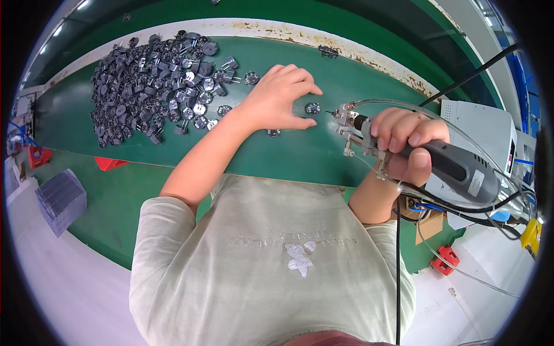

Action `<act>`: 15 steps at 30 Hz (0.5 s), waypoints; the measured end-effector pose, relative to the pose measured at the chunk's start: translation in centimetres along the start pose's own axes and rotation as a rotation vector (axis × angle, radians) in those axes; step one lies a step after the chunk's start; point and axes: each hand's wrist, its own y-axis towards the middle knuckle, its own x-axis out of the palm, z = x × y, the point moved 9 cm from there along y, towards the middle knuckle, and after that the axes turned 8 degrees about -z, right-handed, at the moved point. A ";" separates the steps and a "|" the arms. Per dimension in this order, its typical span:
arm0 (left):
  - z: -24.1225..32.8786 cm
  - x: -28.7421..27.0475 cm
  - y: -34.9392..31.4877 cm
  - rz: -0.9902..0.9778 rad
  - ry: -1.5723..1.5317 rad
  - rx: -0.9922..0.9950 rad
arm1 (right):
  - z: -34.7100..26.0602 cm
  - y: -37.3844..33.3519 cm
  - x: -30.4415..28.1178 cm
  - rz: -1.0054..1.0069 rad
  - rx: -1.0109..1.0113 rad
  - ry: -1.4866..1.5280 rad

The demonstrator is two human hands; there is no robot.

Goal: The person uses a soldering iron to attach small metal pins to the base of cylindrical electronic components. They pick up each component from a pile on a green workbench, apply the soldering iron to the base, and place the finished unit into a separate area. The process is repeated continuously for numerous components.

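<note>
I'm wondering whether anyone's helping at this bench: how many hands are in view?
2: the left hand is open beside a small round black part; the right hand grips a grey power tool. No other hand shows.

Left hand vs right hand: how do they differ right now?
Grip: the left hand is open and empty; the right hand is closed around a grey tool.
Pose: the left hand spreads thumb and forefinger either side of a black part, apparently not touching it; the right hand points its tool's tip toward that part.
Shared: both are bare.
</note>
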 end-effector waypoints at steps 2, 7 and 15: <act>0.0 0.6 0.0 -0.075 0.042 0.003 | 0.4 0.0 -0.1 -0.011 0.029 0.001; -0.2 1.3 -0.1 -0.157 0.039 0.027 | 1.6 0.0 0.0 -0.028 0.025 0.020; 0.0 1.1 -0.1 -0.142 0.023 0.045 | 2.4 -0.3 0.1 -0.032 0.024 -0.009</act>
